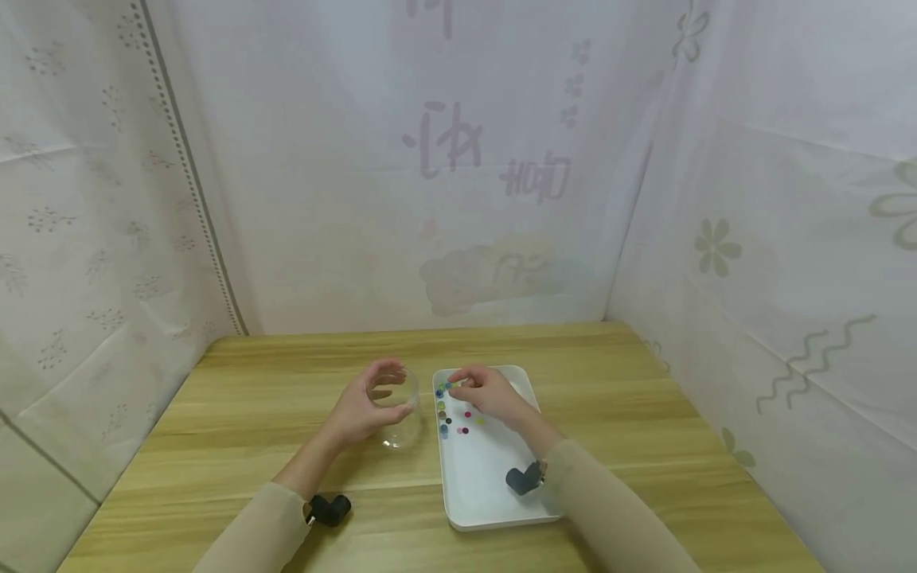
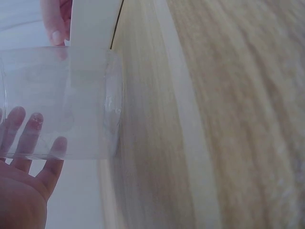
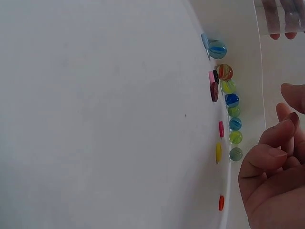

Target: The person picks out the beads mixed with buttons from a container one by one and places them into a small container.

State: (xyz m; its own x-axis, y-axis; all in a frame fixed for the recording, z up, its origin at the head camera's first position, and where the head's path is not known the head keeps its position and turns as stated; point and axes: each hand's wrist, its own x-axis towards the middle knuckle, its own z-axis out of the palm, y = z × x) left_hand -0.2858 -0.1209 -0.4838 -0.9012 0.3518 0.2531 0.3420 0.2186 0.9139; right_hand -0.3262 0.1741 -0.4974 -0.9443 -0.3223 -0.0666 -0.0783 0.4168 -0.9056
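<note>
A clear plastic cup (image 1: 403, 426) stands upright on the table, held by my left hand (image 1: 364, 407), whose fingers and thumb curve round its sides. In the left wrist view the fingers show through the wall of the cup (image 2: 57, 95). My right hand (image 1: 494, 395) hovers over the far part of the white tray (image 1: 487, 485), its fingers loosely bent. Glass marbles (image 3: 232, 100) line the tray's left wall beside it, with flat buttons (image 3: 214, 91) near them. No object shows between my right thumb and fingers in the right wrist view (image 3: 274, 167).
The wooden table (image 1: 272, 398) carries the tray, with the cup to its left. Patterned white curtains (image 1: 401, 239) hang behind and on both sides. A small black camera (image 1: 329, 509) is on the left wrist, another black camera (image 1: 525, 477) on the right.
</note>
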